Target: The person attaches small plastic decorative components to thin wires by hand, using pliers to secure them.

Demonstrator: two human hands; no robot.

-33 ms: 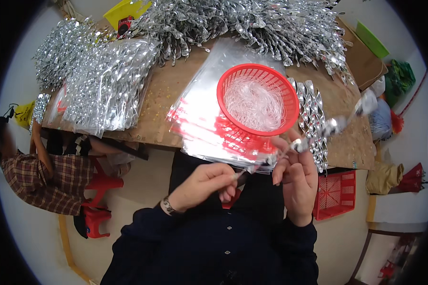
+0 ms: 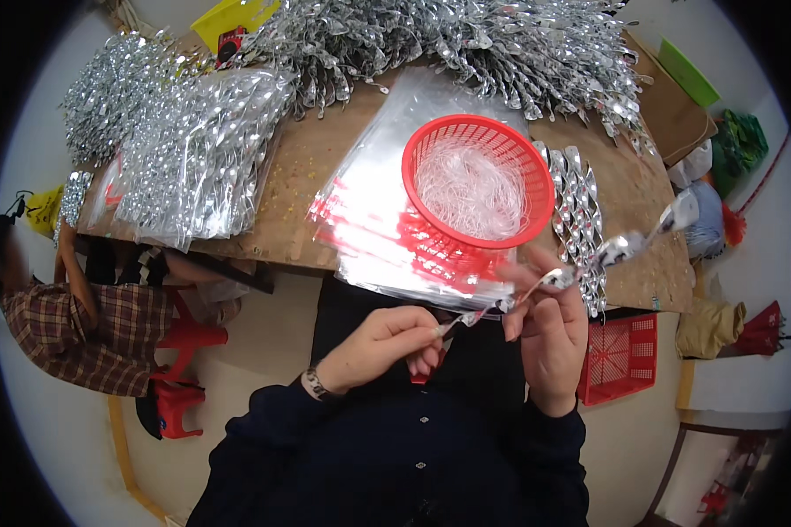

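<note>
Between the thumb and fingers of my left hand is the thin near end of a silver twisted foil strip. The strip slants up to the right through the bent fingers of my right hand, and its wider spiral end hangs out past them over the table's right side. Just beyond my hands, a red plastic basket holds a tangle of clear-white thread. It stands on a stack of clear plastic bags with red print. More silver spiral strips lie to the right of the basket.
Large heaps of silver spirals cover the back of the brown table; bagged ones lie at left. A person in a checked shirt sits at far left, near red stools. A red crate stands below the right edge.
The strip's far end has swung slightly downward and looks less blurred. Both hands keep nearly the same places and hold.
</note>
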